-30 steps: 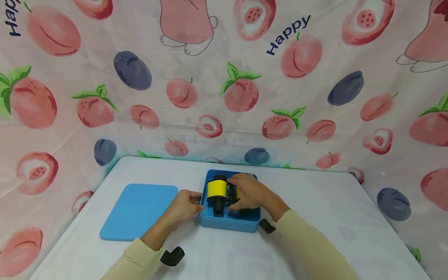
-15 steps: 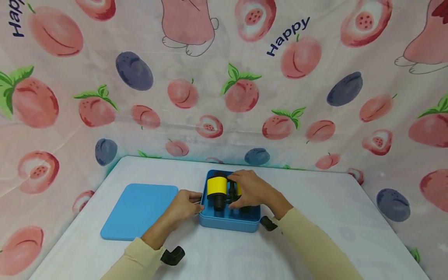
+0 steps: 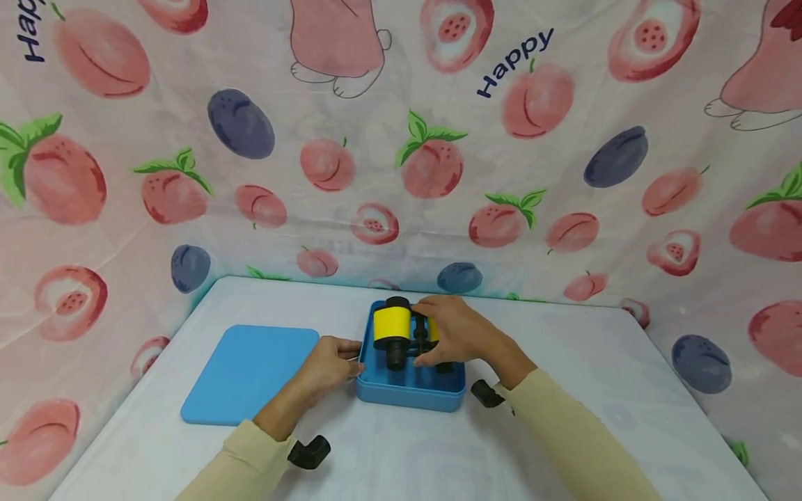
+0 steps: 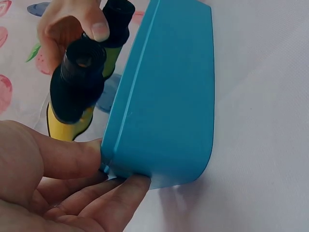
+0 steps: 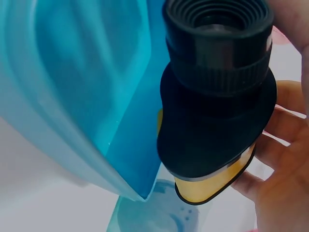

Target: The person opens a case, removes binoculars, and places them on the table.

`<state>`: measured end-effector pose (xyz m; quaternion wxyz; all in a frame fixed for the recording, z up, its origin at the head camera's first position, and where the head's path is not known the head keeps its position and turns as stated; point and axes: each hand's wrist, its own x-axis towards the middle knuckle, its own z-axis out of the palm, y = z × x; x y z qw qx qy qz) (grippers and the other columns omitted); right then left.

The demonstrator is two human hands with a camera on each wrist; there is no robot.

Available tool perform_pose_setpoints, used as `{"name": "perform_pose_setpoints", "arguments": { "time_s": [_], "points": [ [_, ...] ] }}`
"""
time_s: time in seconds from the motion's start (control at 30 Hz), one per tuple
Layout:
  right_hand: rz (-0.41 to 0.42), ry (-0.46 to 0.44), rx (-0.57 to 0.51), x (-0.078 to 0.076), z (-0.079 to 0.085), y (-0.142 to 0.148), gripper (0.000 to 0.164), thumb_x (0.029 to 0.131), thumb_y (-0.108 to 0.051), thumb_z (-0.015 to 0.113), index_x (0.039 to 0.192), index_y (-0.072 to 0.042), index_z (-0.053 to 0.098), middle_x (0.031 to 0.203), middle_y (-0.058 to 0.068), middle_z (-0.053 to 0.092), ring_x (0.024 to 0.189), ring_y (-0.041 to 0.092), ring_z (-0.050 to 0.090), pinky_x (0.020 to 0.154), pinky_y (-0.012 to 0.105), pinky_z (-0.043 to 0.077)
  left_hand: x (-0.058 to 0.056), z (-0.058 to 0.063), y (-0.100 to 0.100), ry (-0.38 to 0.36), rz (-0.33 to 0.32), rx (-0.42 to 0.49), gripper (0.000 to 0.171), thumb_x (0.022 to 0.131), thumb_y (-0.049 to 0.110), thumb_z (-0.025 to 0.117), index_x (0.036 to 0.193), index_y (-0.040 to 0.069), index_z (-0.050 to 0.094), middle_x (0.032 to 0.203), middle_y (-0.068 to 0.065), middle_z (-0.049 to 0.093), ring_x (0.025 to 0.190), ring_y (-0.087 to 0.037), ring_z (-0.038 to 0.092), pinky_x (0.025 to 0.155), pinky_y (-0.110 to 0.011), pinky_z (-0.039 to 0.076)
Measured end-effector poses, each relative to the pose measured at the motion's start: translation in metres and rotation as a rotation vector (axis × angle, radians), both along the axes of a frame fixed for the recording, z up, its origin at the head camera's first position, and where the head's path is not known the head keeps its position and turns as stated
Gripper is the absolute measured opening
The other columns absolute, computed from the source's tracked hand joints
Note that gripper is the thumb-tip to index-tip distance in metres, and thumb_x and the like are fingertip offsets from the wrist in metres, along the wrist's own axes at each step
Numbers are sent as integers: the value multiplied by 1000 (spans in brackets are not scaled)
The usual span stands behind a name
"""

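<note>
Black-and-yellow binoculars [image 3: 392,325] are tilted above the floor of a blue box [image 3: 410,397], partly over its back rim. My right hand [image 3: 460,330] grips them from the right, covering much of the right barrel. In the right wrist view, an eyepiece of the binoculars [image 5: 217,92] faces the camera, with fingers behind the yellow body. My left hand [image 3: 328,365] holds the box at its left side. The left wrist view shows the thumb at the rim and the fingers against the outside of the box [image 4: 164,92].
A flat blue lid [image 3: 250,376] lies left of the box on the white table [image 3: 401,459]. Behind rises a fruit-printed cloth [image 3: 401,264]. A black camera mount [image 3: 309,453] sticks out at the left wrist and another black mount [image 3: 487,394] at the right.
The right hand has raised the binoculars upward and back out of the box, with more of the box floor now showing. The left hand stays at the box's left side.
</note>
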<state>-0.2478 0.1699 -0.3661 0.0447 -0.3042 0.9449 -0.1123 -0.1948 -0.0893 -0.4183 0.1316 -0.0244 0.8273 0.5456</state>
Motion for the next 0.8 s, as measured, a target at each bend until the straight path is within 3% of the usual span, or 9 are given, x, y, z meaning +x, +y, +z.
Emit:
{"name": "perform_pose_setpoints", "arguments": {
  "time_s": [0.17,0.43,0.8],
  "points": [
    [-13,4,-9,5,8,5,94,76,-54,88,152,-11,54,157,10,54,147,34,47,124,63,33,-1,0,1,-3,5,1,46,95,-4,69,140,-11,59,140,-27,65,131,-42,64,99,-48,59],
    [-36,26,-4,15,19,14,92,75,-51,90,150,-11,56,156,11,53,144,37,48,116,62,45,0,-3,0,1,12,15,47,94,-5,70,139,-12,59,138,-29,65,129,-43,65,99,-48,60],
    [-63,47,-3,17,20,30,92,73,-51,91,149,-11,57,155,11,55,143,36,49,115,61,46,0,-2,1,10,7,22,46,94,-6,69,138,-13,59,136,-29,67,128,-43,66,98,-50,60]
  ]
}}
